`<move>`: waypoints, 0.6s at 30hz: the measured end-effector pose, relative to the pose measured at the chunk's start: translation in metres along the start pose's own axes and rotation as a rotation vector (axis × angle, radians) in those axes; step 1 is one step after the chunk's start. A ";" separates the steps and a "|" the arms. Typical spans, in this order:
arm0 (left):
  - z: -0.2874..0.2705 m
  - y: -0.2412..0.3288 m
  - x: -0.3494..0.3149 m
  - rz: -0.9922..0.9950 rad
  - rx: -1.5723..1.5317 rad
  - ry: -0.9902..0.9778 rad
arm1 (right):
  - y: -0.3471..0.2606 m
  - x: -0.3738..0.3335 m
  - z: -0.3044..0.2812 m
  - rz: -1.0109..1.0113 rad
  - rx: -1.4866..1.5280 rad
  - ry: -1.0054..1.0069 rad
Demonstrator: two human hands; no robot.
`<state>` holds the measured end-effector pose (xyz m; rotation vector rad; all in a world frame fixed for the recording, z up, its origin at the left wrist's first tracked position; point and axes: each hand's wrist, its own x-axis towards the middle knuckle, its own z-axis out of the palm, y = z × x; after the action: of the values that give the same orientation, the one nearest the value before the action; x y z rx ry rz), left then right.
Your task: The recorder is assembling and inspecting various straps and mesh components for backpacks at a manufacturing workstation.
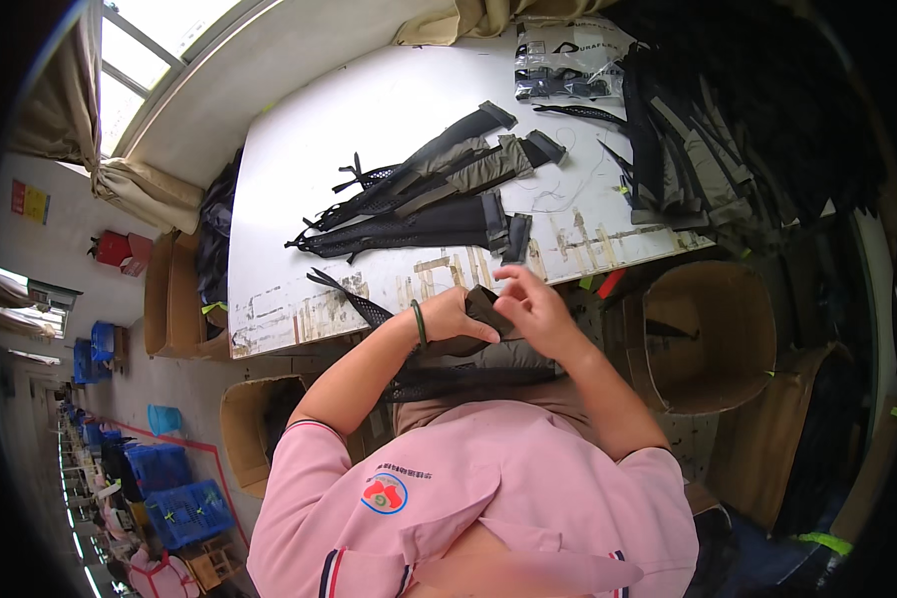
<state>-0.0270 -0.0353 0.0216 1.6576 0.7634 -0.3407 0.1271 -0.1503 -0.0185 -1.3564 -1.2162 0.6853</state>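
Note:
My left hand [455, 317] grips a dark fabric strip [482, 303] at the table's near edge, thumb lying along it. Close beside it on the right, my right hand [536, 311] hovers with loosely curled fingers; its fingertips look apart, and I see nothing held between them. Beyond my hands, several black and grey fabric strips with mesh ends [409, 221] lie fanned out on the white table [299, 125]. One black mesh strip [349, 296] runs over the table edge by my left wrist. Across my lap rests more black mesh fabric [468, 382].
A large heap of dark strips [703, 159] covers the table's right end, beside a clear plastic bag [573, 60]. Open cardboard boxes stand right [708, 339] and left [254, 419] of me. Another box [172, 294] stands by the table's left edge. Loose threads lie on the tabletop.

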 end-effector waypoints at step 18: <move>-0.055 -0.061 0.027 0.429 0.783 0.616 | 0.104 -0.117 -0.017 0.446 -0.612 0.154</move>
<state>-0.0566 0.0294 -0.0279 2.6722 0.7253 0.2357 0.1361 -0.2464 -0.1427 -2.1918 -1.0427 0.5102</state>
